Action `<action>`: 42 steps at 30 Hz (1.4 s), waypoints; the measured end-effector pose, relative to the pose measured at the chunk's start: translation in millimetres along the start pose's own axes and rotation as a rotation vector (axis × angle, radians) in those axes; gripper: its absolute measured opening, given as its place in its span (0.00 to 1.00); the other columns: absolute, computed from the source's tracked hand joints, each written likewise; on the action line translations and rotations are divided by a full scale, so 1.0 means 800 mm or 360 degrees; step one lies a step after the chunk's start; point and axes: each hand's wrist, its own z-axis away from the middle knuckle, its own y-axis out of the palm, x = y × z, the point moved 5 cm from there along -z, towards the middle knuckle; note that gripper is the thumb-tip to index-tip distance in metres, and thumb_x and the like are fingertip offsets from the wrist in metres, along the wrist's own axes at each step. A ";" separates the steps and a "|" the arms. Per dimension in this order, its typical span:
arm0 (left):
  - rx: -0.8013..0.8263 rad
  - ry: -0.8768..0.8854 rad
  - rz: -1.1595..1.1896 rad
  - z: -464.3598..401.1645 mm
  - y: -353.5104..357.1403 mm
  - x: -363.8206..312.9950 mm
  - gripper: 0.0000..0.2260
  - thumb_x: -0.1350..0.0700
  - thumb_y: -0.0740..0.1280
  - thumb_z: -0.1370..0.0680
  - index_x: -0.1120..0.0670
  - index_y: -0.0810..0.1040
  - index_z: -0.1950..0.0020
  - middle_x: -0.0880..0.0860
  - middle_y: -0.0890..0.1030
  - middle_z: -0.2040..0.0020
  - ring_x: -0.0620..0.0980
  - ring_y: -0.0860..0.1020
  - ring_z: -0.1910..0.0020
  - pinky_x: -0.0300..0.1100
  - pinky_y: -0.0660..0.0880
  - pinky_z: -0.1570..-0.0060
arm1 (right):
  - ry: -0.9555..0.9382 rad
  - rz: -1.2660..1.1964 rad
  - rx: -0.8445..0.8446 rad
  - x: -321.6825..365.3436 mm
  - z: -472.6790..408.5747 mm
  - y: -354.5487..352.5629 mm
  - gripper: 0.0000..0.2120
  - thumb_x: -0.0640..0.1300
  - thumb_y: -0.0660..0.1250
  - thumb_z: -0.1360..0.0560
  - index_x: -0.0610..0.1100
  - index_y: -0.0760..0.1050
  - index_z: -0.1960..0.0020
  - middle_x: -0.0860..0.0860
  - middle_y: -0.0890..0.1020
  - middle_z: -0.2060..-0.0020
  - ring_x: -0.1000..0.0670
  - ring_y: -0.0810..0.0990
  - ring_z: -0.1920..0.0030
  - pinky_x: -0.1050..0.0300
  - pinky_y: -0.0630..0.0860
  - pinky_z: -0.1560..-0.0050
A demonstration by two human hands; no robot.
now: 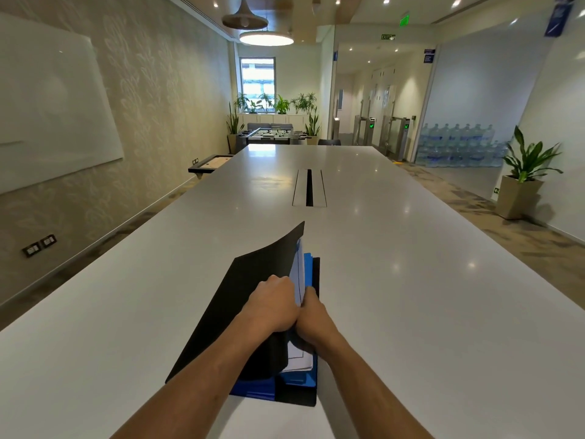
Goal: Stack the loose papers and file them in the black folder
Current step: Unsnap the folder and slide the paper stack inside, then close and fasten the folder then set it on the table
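Note:
The black folder point(240, 299) lies in front of me on the long white table point(411, 264), its front cover lifted and tilted up to the left. My left hand point(272, 304) grips the cover's right edge. White papers point(299, 274) stand on edge just behind that cover, over blue sheets point(311, 274) lying inside the folder. My right hand point(313, 318) presses against the papers from the right, fingers curled around them. The lower ends of the papers point(297, 359) show beneath my wrists.
A cable slot point(309, 187) runs down the table's middle, beyond the folder. A whiteboard point(53, 106) hangs on the left wall. Potted plant point(522, 179) and stacked water bottles point(459, 144) stand to the right. A foosball table point(275, 134) is past the far end.

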 end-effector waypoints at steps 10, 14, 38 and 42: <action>0.0022 -0.0019 0.0075 -0.002 0.006 -0.002 0.09 0.54 0.63 0.20 0.56 0.77 0.43 0.54 0.79 0.49 0.47 0.78 0.56 0.36 0.73 0.55 | -0.0165 0.0221 0.0105 -0.005 0.001 0.021 0.20 0.41 0.63 0.22 0.37 0.63 0.32 0.47 0.76 0.49 0.50 0.77 0.49 0.52 0.76 0.42; 0.0080 0.0054 0.0168 0.001 0.015 -0.006 0.15 0.53 0.63 0.21 0.50 0.74 0.34 0.54 0.78 0.40 0.48 0.79 0.48 0.37 0.71 0.53 | -0.0173 0.0682 -0.0209 -0.009 0.000 -0.007 0.20 0.45 0.64 0.22 0.43 0.66 0.33 0.45 0.78 0.42 0.47 0.79 0.46 0.56 0.75 0.48; -0.0225 0.0370 0.0442 0.007 0.100 0.031 0.24 0.45 0.64 0.24 0.47 0.67 0.29 0.47 0.71 0.31 0.44 0.68 0.32 0.44 0.62 0.30 | -0.0489 0.0851 -0.0596 -0.062 0.001 -0.027 0.17 0.52 0.59 0.21 0.54 0.74 0.33 0.53 0.77 0.36 0.51 0.72 0.35 0.56 0.66 0.34; -0.0078 0.0398 0.0207 0.001 0.115 0.029 0.24 0.43 0.54 0.19 0.46 0.58 0.24 0.47 0.59 0.23 0.48 0.54 0.23 0.47 0.49 0.26 | -0.0513 0.0967 -0.0542 -0.059 0.002 -0.024 0.18 0.52 0.56 0.20 0.54 0.71 0.32 0.54 0.76 0.35 0.51 0.71 0.35 0.55 0.65 0.35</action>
